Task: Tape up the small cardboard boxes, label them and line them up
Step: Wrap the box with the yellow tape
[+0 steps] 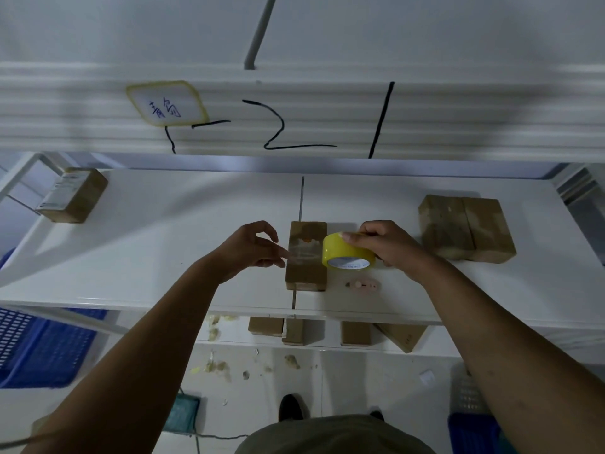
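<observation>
I am in the taping step: my right hand point(389, 245) is closed around the yellow tape roll point(347, 251), held at the right edge of the small cardboard box point(306, 255) at mid-frame on the white bench point(163, 231). My left hand point(253, 245), half open and holding nothing, presses fingertips on the clear strip across the box top. Next I judge the strip needs cutting; the small cutter point(362, 285) lies just below the roll. The blue crate point(42, 345) at lower left shows no contents from here.
</observation>
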